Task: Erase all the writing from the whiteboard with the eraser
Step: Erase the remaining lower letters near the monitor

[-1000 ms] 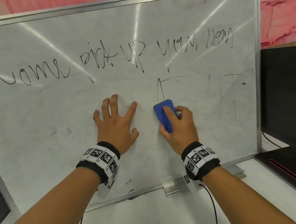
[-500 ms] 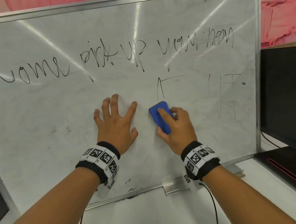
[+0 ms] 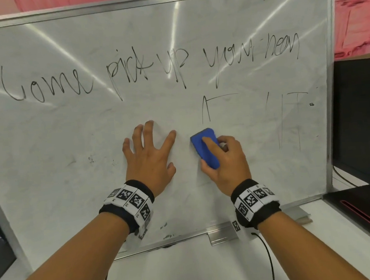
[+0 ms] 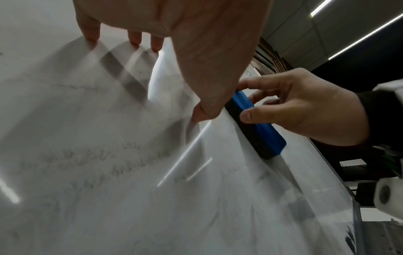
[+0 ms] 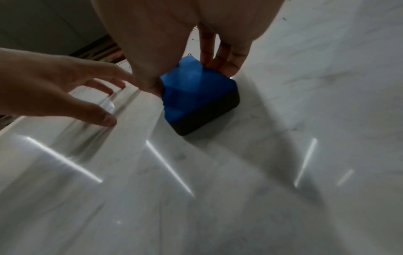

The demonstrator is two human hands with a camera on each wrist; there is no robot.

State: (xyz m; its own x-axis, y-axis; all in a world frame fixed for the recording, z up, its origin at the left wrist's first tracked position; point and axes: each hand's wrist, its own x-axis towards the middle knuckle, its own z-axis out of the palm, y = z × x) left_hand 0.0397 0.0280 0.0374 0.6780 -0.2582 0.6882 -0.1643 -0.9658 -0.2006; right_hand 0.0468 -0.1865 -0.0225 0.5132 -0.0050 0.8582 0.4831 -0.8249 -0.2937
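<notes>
Head: eraser (image 3: 206, 148) mid-whiteboard (image 3: 72, 146), edges distant

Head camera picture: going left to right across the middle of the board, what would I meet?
Bare whiteboard → left hand, spread flat on it → blue eraser → right hand gripping the eraser → faint leftover strokes → board frame → dark screen.

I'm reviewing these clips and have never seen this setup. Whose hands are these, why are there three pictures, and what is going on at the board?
No robot here: a person wears one camera on the head and one on each wrist. The head view shows the whiteboard with handwriting across its top. The left hand rests spread flat on the board. The right hand grips a blue eraser, its dark pad against the board, as the right wrist view shows. The patterned wristbands belong to the rig.
</notes>
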